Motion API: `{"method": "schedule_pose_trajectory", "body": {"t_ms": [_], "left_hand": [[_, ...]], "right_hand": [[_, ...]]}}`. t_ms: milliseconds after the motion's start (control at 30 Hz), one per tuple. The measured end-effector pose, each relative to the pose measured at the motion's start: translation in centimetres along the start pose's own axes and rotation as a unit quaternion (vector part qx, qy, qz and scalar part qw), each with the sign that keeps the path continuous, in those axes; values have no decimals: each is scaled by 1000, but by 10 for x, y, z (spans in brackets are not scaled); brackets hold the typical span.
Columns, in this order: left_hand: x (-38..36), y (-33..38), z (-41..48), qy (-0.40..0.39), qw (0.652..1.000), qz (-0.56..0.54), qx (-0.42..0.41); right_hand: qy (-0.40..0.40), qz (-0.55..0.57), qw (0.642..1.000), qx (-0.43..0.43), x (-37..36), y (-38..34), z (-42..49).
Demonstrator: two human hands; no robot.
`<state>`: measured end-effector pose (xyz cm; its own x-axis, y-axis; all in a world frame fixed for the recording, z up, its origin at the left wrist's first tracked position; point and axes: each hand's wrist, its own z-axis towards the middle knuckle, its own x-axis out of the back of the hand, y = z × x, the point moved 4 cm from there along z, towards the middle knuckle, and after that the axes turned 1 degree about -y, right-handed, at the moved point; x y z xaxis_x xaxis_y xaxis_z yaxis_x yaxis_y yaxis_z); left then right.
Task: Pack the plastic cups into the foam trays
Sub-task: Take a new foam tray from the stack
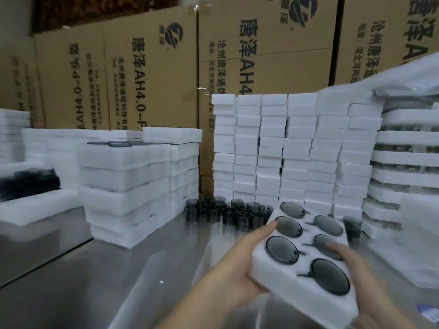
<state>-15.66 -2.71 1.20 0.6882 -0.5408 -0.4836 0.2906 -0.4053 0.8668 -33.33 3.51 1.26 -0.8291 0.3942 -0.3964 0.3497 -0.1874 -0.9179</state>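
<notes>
White foam sits nearest: a foam tray [285,289] held up off the steel table [118,269] and tilted, each of its six round pockets filled with a smoky grey plastic cup [282,250] whose handle is slotted into a side notch. The left hand [237,269] clamps the tray's left edge, thumb pressed on top beside a pocket and fingers underneath. The right hand [344,256] grips the opposite edge with a digit laid over the top (it is blurred, so the finer detail is lost). Holding opposite edges probably keeps the soft block from flexing and the cups from tipping out. With every pocket filled, I judge this tray ready to join a stack.

Just beyond, loose cups [237,212] stand clustered on the table, within easy reach for the next tray. Behind them rise columns of foam blocks [285,150]. Packed trays [126,176] are stacked to the left, and cardboard cartons [147,67] line the back.
</notes>
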Motion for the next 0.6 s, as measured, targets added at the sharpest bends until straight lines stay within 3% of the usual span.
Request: {"method": "schedule_pose_trajectory", "body": {"t_ms": [100, 167, 233, 300, 433, 500, 600], "left_hand": [[-4, -22, -27, 0, 992, -126, -9], [-3, -36, -31, 31, 980, -191, -46], [6, -43, -29, 116, 963, -210, -126], [13, -41, -32, 200, 949, -170, -177], [5, -2, -46, 215, 946, -110, -215], [12, 51, -57, 199, 947, -78, -241], [36, 155, -91, 226, 919, 29, -323]], "right_hand": [[115, -114, 986, 50, 2, -1, -8], [120, -135, 982, 48, 1, 1, -10], [95, -131, 986, 47, -4, 6, -12], [67, -104, 991, 44, -10, 10, -8], [10, -27, 999, 14, -18, 11, -5], [8, -83, 996, 23, -8, 6, -5], [16, -240, 963, 124, 15, 4, 1]]}}
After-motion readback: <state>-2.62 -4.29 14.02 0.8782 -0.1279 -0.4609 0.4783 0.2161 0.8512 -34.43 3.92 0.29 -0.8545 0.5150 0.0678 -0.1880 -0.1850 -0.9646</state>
